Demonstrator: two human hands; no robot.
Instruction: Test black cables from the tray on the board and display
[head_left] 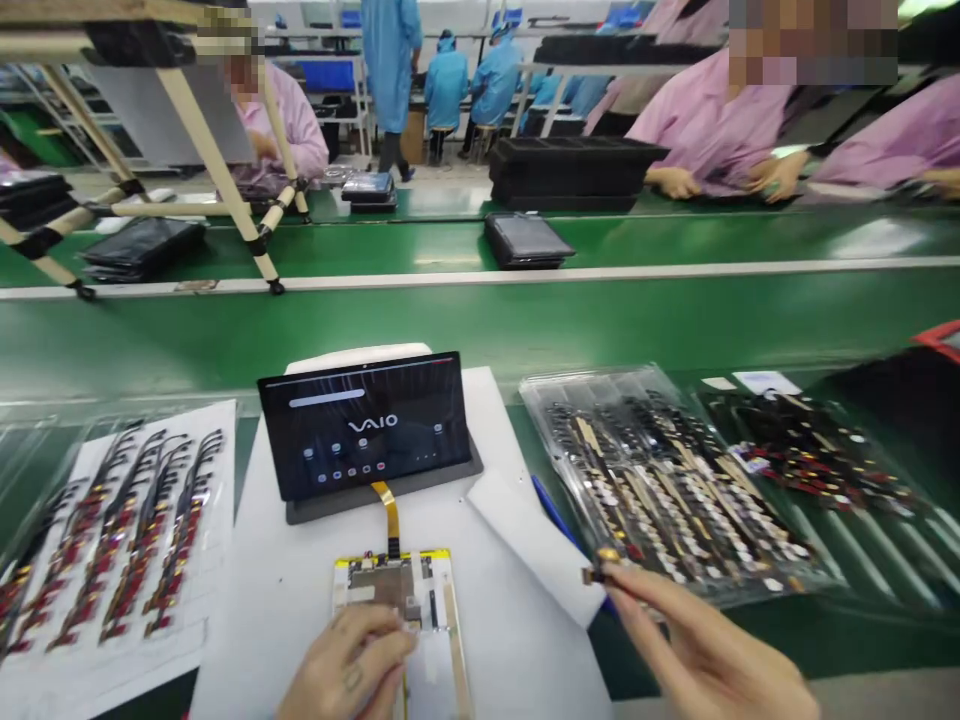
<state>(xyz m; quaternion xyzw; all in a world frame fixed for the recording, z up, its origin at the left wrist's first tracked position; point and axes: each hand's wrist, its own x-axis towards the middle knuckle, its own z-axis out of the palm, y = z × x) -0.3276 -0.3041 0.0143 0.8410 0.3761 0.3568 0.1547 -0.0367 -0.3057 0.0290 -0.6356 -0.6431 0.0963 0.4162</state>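
The left hand [346, 668] rests on a circuit board assembly [394, 590] with a yellow-edged frame; its fingers [390, 640] lie across the board, and whether they grip anything cannot be determined. The right hand [709, 648] is raised just beside the assembly, its fingers [645, 600] pinched narrow on a small electronic module [596, 574], held in the air.

A gold ribbon cable [387, 510] runs from the board, away from the left fingers, to a tablet [364, 425] displaying a VAIO screen. Directly beneath the right fingers lies a clear plastic tray [570, 395] of flex-cable parts. Left of the left fingers, further cable assemblies lie on a white sheet [120, 540]. A blue pen [553, 518] lies near the right fingers, partly under a white foam sheet [529, 540], on the green tabletop [480, 335].
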